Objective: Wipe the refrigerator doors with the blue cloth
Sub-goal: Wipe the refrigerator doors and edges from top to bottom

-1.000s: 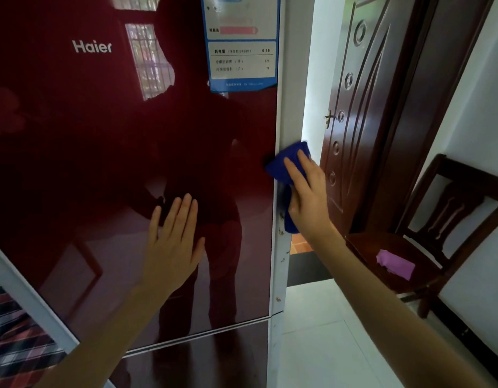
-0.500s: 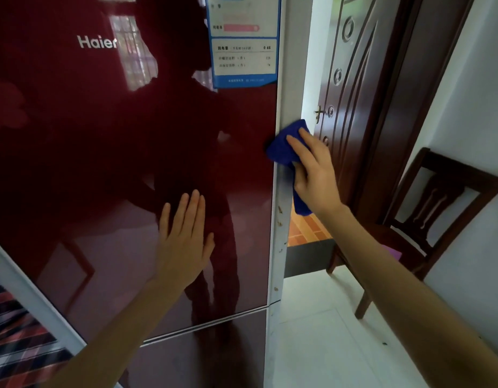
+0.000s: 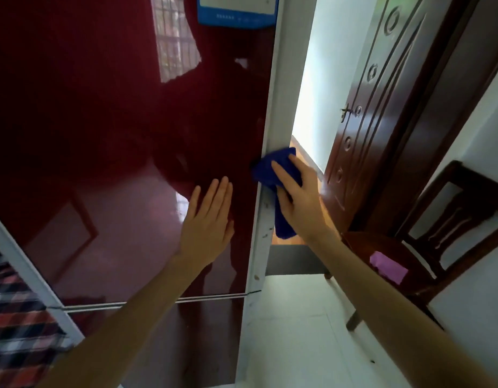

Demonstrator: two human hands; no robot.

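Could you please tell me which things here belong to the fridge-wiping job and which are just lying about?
In the job: blue cloth, gripped by the right hand at the right edge of the red refrigerator door; left hand flat on that door.

Just lying about: pink cloth on the wooden chair; wooden room door; blue label; plaid fabric.

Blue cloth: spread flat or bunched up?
Bunched. The blue cloth wraps round the refrigerator door's white edge under the right hand, a tail hanging below the palm.

Right hand (image 3: 299,200) presses blue cloth (image 3: 273,169) on refrigerator door (image 3: 102,135) edge; left hand (image 3: 208,222) flat on door
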